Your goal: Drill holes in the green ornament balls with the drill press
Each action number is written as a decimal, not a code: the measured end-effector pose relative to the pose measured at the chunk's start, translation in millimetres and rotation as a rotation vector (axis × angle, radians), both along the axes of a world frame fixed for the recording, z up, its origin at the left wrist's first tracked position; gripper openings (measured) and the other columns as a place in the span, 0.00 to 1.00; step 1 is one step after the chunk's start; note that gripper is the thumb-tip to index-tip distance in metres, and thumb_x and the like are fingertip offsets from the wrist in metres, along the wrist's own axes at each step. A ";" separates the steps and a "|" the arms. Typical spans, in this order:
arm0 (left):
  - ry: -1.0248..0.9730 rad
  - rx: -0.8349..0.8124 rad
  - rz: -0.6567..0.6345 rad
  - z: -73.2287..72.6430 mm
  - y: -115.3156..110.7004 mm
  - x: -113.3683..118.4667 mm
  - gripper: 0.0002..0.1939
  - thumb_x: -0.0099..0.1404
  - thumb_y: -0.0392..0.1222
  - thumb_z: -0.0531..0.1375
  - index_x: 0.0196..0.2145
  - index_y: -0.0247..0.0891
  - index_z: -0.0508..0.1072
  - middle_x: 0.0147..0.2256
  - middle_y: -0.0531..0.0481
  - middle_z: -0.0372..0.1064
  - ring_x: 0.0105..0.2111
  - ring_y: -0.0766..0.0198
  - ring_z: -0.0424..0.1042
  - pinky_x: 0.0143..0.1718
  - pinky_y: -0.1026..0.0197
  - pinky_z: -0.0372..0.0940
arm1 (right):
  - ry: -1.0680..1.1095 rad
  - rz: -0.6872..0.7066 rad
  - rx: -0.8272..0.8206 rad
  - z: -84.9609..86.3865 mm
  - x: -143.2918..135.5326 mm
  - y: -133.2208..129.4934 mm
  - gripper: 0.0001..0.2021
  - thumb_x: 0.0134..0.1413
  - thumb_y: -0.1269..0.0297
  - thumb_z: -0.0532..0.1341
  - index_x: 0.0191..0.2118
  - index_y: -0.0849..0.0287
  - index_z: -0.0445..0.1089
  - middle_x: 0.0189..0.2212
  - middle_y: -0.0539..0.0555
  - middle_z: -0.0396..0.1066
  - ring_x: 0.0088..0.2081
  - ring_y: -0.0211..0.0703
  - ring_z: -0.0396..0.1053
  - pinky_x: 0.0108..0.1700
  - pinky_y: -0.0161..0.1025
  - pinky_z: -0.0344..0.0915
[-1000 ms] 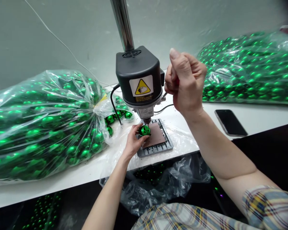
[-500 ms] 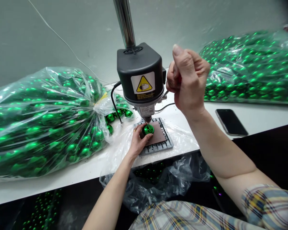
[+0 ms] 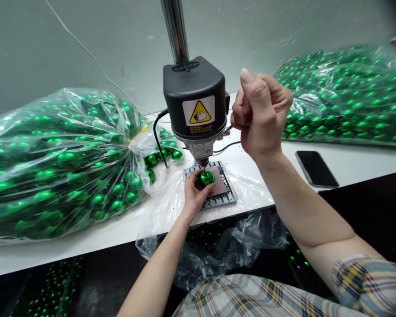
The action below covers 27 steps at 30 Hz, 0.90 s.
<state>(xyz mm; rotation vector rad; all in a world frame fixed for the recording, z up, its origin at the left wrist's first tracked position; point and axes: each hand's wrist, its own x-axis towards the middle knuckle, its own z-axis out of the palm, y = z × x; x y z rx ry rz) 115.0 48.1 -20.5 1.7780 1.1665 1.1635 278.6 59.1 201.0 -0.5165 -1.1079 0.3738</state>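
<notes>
My left hand [image 3: 196, 192] curls its thumb and fingers around a shiny green ball [image 3: 207, 177] on a pinkish-brown board [image 3: 220, 184]. Under the board is the slotted grey base plate [image 3: 231, 198] of a small drill press [image 3: 195, 99]. The drill bit [image 3: 203, 168] points down at the top of the ball; whether it touches is too small to tell. Raised beside the motor housing, my right hand [image 3: 262, 112] is closed in a fist around the press's handle, of which only a short piece of rod [image 3: 229, 128] shows.
A tied clear bag of green balls [image 3: 62, 171] fills the left of the white table; another bag [image 3: 346, 97] lies at the back right. A phone [image 3: 317, 168] rests near the front edge. Crumpled clear plastic [image 3: 231, 246] hangs below the edge. Dark shavings are scattered around the base plate.
My left hand and the green ball have shifted slightly right on the board. The bit now shows above the ball's top rather than over its middle. My right hand stays closed beside the motor.
</notes>
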 end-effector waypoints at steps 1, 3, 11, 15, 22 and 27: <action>-0.008 -0.002 0.011 0.3 -0.2 0.1 0.30 0.59 0.45 0.71 0.57 0.42 0.70 0.54 0.42 0.72 0.55 0.50 0.71 0.57 0.45 0.67 | 0.017 0.013 0.008 0.1 -0.6 -0.9 0.29 0.57 0.46 0.66 0.19 0.55 0.51 0.13 0.43 0.48 0.14 0.30 0.44 0.16 0.38 0.44; -0.037 -0.016 0.033 1.5 -0.7 0.5 0.30 0.57 0.44 0.72 0.56 0.42 0.71 0.53 0.42 0.72 0.55 0.49 0.71 0.58 0.45 0.67 | 0.047 0.031 0.031 -0.9 -1.6 -3.3 0.28 0.57 0.49 0.67 0.18 0.55 0.52 0.12 0.43 0.49 0.14 0.30 0.44 0.16 0.39 0.42; -0.052 -0.044 0.035 5.9 -2.8 1.9 0.29 0.56 0.44 0.73 0.55 0.42 0.72 0.52 0.42 0.73 0.55 0.49 0.71 0.57 0.46 0.67 | 0.011 -0.015 0.031 -19.1 -0.9 -17.8 0.29 0.59 0.57 0.66 0.15 0.57 0.51 0.11 0.45 0.49 0.14 0.32 0.46 0.19 0.41 0.43; -0.045 -0.035 0.027 5.6 -2.5 1.2 0.30 0.57 0.44 0.72 0.55 0.42 0.71 0.52 0.43 0.73 0.55 0.49 0.71 0.57 0.46 0.66 | -0.001 -0.048 0.066 -30.3 -2.4 -24.0 0.28 0.61 0.59 0.64 0.15 0.58 0.50 0.12 0.44 0.46 0.14 0.31 0.45 0.21 0.40 0.43; -0.036 -0.031 0.023 5.2 -2.6 0.8 0.29 0.57 0.45 0.72 0.56 0.42 0.71 0.52 0.43 0.73 0.54 0.49 0.71 0.57 0.46 0.66 | -0.020 -0.029 0.148 -45.1 -4.0 -30.4 0.27 0.60 0.61 0.62 0.17 0.58 0.46 0.13 0.45 0.46 0.15 0.31 0.44 0.22 0.40 0.42; -0.045 -0.028 0.021 6.8 -3.2 0.8 0.29 0.57 0.44 0.72 0.55 0.43 0.72 0.52 0.43 0.73 0.54 0.49 0.71 0.57 0.46 0.66 | -0.039 -0.038 0.256 -59.9 -1.2 -26.1 0.27 0.58 0.67 0.62 0.17 0.59 0.43 0.12 0.45 0.45 0.15 0.31 0.44 0.22 0.40 0.42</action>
